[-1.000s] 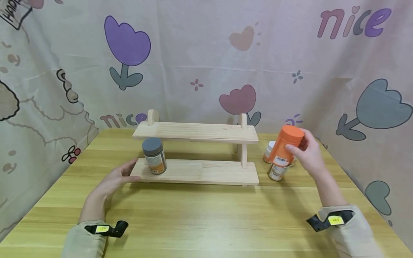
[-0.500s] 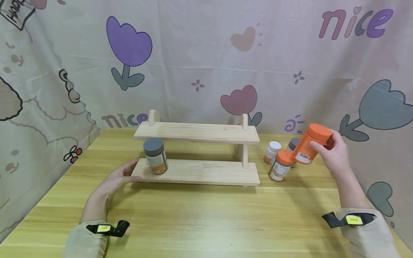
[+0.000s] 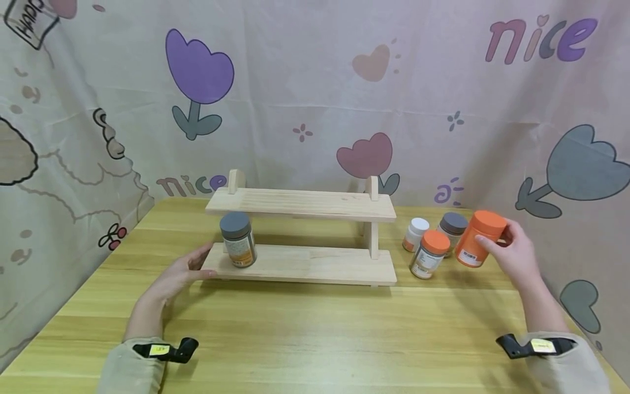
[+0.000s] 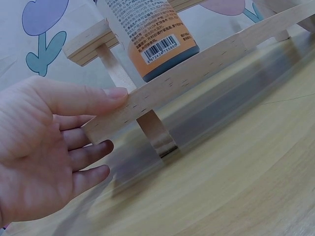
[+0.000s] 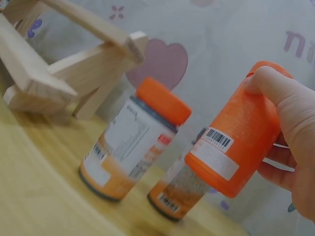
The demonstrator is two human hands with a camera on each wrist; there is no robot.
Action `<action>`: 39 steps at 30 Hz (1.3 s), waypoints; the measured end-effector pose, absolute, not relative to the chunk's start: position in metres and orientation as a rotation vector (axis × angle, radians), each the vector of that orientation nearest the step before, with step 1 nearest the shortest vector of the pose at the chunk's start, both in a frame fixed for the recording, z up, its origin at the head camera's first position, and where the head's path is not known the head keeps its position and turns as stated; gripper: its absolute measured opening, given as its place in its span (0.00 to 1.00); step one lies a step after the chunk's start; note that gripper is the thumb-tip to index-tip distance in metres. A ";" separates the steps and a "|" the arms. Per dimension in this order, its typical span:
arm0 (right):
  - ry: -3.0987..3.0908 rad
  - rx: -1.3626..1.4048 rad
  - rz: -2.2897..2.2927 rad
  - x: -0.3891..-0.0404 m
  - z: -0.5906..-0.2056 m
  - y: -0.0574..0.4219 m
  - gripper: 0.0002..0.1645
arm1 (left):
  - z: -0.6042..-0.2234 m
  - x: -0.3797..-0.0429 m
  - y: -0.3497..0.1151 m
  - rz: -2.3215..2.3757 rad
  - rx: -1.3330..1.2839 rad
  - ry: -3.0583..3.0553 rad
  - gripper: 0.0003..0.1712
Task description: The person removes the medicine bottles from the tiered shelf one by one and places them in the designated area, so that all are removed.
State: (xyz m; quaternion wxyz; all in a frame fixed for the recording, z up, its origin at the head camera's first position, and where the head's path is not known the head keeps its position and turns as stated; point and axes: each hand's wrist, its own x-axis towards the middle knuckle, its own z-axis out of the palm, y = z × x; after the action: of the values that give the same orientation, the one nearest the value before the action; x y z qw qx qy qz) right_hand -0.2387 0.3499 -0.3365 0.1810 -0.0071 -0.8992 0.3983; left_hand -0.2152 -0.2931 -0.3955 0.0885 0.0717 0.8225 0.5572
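Note:
My right hand point(image 3: 518, 253) grips an orange bottle point(image 3: 478, 243) with an orange lid, thumb in front, fingers behind. The bottle tilts slightly, beside a grey-lidded jar point(image 3: 453, 225). My left hand point(image 4: 54, 142) holds the left end of a two-tier wooden shelf point(image 3: 315, 264), its thumb on the lower board's edge and its other fingers beyond and below. On that lower board, near the left hand, stands a jar with a dark grey lid point(image 3: 238, 241); its orange label and barcode show in the left wrist view.
Left of the held bottle, an orange-lidded jar point(image 3: 429, 255) and a small white-lidded bottle point(image 3: 415, 234) stand on the wooden table point(image 3: 305, 334). The upper shelf board point(image 3: 300, 202) overhangs the lower one. A patterned curtain point(image 3: 290, 71) hangs behind the table.
My right hand has carried the orange bottle rightward past the standing jars, then lowered it toward the table. The left hand has stayed at the shelf's end.

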 end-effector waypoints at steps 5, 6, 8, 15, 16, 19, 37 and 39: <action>-2.587 -0.006 1.123 -0.240 -0.351 0.352 0.39 | -0.396 -0.216 -0.293 1.654 0.214 2.450 0.50; -2.603 -0.002 1.118 -0.240 -0.353 0.352 0.40 | -0.396 -0.216 -0.294 1.651 0.213 2.453 0.50; -2.622 0.021 1.114 -0.240 -0.358 0.351 0.40 | -0.397 -0.217 -0.294 1.645 0.202 2.459 0.51; -2.678 0.031 1.108 -0.240 -0.371 0.350 0.40 | -0.398 -0.218 -0.294 1.640 0.194 2.462 0.51; -2.686 0.029 1.113 -0.240 -0.373 0.350 0.40 | -0.398 -0.218 -0.294 1.640 0.190 2.462 0.51; -2.704 0.032 1.123 -0.240 -0.377 0.350 0.41 | -0.398 -0.217 -0.294 1.636 0.174 2.462 0.51; -2.718 0.042 1.187 -0.240 -0.378 0.350 0.44 | -0.395 -0.216 -0.294 1.622 0.219 2.468 0.50; -2.726 0.056 1.175 -0.240 -0.378 0.352 0.44 | -0.394 -0.216 -0.293 1.629 0.213 2.461 0.51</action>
State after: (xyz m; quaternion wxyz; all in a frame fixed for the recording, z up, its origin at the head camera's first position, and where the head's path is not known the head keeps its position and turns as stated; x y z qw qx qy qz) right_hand -0.2405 0.3518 -0.3785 0.0864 0.0188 -0.9147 0.3943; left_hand -0.2161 -0.2934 -0.3944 0.0913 0.0717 0.8282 0.5482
